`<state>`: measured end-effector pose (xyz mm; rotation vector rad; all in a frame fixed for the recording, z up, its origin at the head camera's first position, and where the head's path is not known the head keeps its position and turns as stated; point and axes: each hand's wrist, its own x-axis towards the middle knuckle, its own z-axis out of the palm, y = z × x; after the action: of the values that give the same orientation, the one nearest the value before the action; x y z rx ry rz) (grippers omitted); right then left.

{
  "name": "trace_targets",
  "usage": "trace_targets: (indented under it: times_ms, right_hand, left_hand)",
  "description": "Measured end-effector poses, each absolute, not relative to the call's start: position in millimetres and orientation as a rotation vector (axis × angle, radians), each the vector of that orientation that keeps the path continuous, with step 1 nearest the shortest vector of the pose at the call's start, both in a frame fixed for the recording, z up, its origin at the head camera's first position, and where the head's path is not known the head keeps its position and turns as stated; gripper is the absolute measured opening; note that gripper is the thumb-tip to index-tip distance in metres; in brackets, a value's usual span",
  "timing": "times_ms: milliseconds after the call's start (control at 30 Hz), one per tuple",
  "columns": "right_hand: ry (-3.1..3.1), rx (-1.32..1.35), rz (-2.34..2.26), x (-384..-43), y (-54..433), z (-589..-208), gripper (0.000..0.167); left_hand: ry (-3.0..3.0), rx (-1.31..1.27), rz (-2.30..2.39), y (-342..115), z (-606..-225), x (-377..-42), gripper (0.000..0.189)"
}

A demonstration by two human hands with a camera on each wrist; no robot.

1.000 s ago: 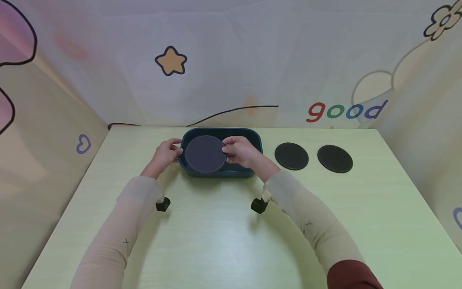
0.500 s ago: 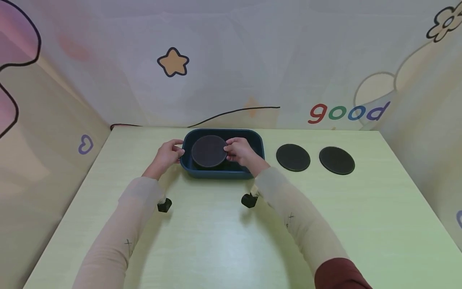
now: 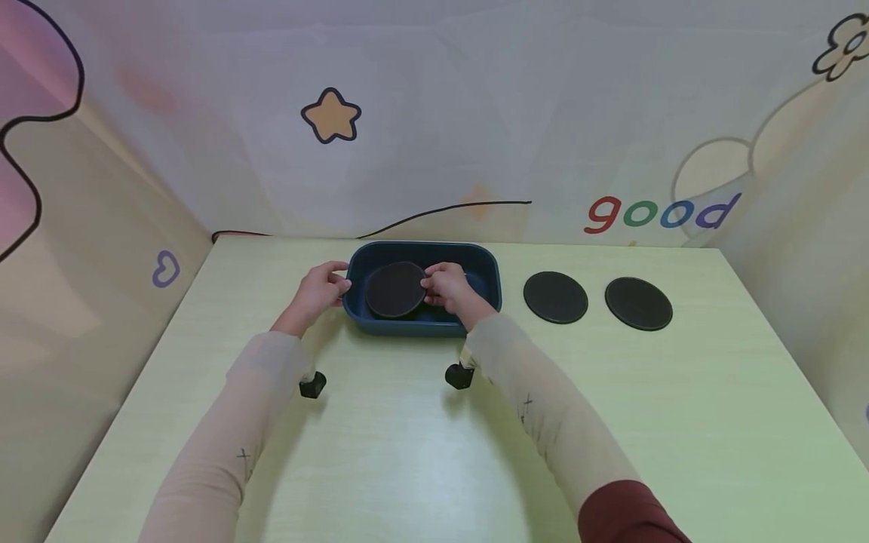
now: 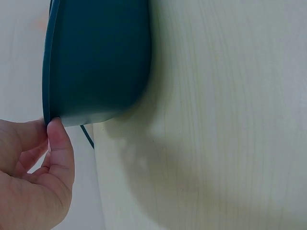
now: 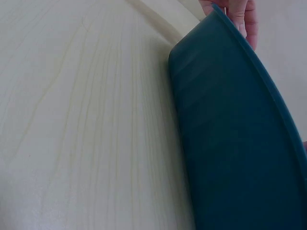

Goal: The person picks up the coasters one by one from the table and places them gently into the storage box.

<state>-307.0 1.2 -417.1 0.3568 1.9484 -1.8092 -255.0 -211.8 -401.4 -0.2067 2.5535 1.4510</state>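
Note:
A dark blue-green rectangular basin (image 3: 414, 329) stands near the back of the table in the head view. My left hand (image 3: 322, 290) pinches the rim at its left end, thumb in front, as the left wrist view also shows. Inside the basin, toward the left, is a round black coaster (image 3: 396, 290). My right hand (image 3: 451, 286) reaches over the front wall and pinches the coaster's right edge between thumb and fingers. In the right wrist view the basin's wall (image 5: 230, 120) hides the coaster and nearly all of that hand.
To the right of the basin, two more black coasters lie flat: one nearer (image 3: 555, 297), one farther right (image 3: 638, 303). A printed cloth wall (image 3: 434, 113) rises right behind the pale table (image 3: 394, 452). Black wrist-mounted pieces hang below both wrists.
My right hand has lowered the coaster into the basin, moving it slightly to the right and down. My left hand keeps its hold on the rim.

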Motion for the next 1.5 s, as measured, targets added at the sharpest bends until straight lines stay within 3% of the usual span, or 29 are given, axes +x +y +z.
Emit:
trace_targets:
  times_ms: [567, 1200, 1500]
  right_hand:
    - [2.029, 0.444, -1.777, -305.3, 10.7, -411.5, 0.028]
    - [2.151, -0.028, -1.535, -310.3, 65.7, -366.8, 0.037]
    - [2.252, -0.092, -1.467, -316.1, 104.3, -352.9, 0.032]
  left_hand:
    - [2.564, -0.195, 1.437, -207.1, -398.1, -255.5, 0.042]
    - [2.568, -0.208, 1.417, -209.3, -398.8, -254.2, 0.042]
    - [2.559, -0.202, 1.435, -210.0, -400.6, -254.7, 0.042]
